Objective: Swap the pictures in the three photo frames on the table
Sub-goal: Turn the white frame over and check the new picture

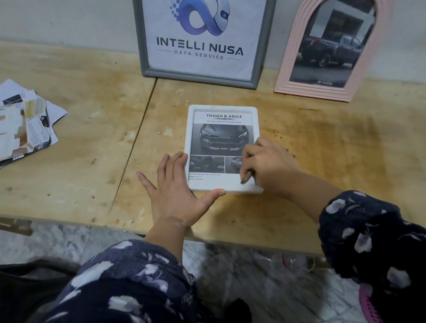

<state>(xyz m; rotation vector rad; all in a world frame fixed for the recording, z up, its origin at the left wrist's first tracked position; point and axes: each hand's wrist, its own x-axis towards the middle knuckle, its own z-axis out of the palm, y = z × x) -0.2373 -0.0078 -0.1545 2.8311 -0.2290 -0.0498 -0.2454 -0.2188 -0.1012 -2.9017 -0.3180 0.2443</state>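
The white frame lies flat on the table, face up, just in front of the person, with a car leaflet showing in it. The left hand rests at its nine o'clock edge, fingers straight and spread, thumb along the near edge, steadying rather than gripping. The right hand sits over the five o'clock corner, fingers curled down onto the leaflet; whether they pinch its edge or only press it flat, I cannot tell.

At twelve o'clock the grey frame leans on the wall with a logo sheet in it, and at two o'clock the pink arched frame stands with a truck picture. Loose papers lie at ten o'clock.

All three frames hold pictures, so I'd judge the job either near its end or barely begun; nothing here settles which.
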